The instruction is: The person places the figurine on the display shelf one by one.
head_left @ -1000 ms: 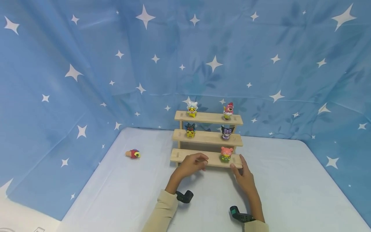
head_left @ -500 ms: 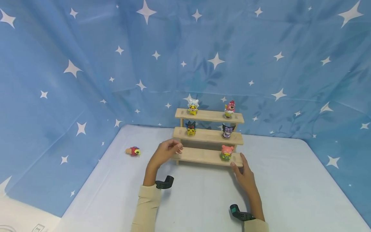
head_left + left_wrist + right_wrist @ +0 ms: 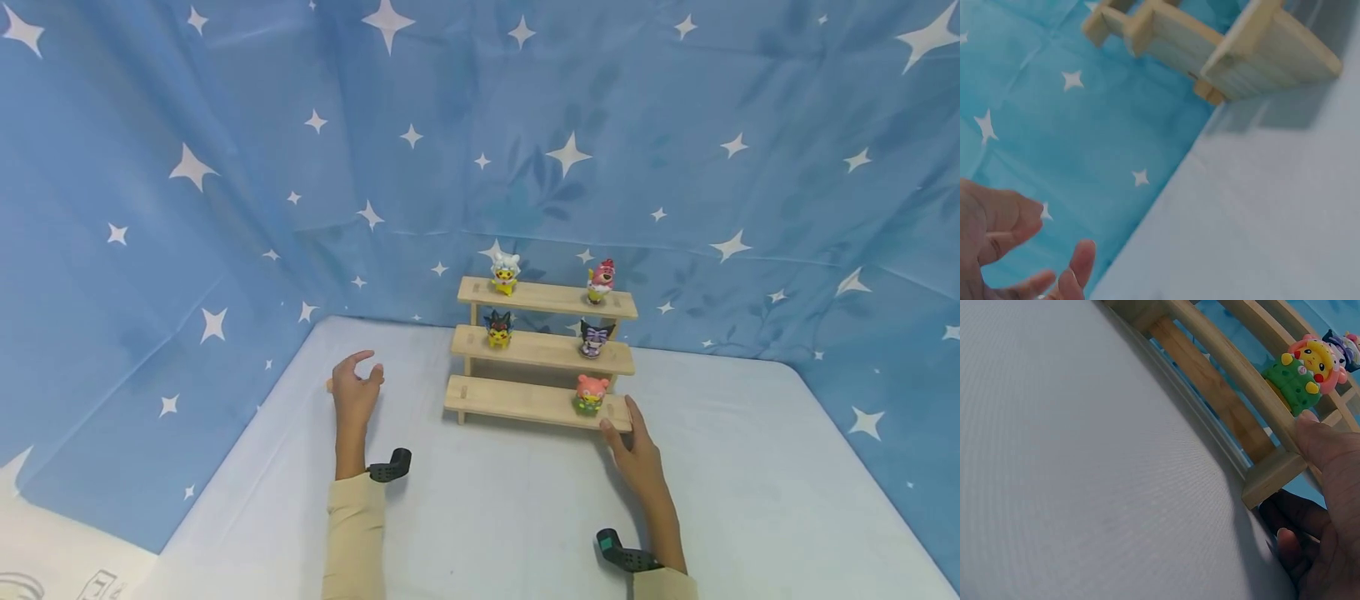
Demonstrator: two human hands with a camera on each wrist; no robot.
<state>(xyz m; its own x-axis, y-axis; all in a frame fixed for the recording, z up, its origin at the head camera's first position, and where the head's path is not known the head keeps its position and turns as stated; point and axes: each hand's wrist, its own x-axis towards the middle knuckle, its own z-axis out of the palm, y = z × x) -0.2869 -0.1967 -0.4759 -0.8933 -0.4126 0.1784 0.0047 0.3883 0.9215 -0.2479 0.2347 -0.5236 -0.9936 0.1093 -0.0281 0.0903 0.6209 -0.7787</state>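
My left hand hovers over the left side of the table, thumb and fingers parted and nothing between them. Beneath it lies a small figurine, of which just a tan bit shows past the hand. My right hand grips the right end of the three-tier wooden display stand. In the right wrist view its thumb rests on the lowest shelf's front edge and the fingers curl below. Close to that thumb stands a pink-hooded yellow figurine with a green lower part.
A black-and-blue-eared yellow figurine and a purple-and-black one stand on the middle shelf. The top shelf bears a white-hooded figurine and a pink one. A blue starred curtain backs the white table.
My left hand has moved left from the front of the lowest shelf to the figurine on the table, its fingers spreading. The right hand stays at the stand; the view has shifted slightly.
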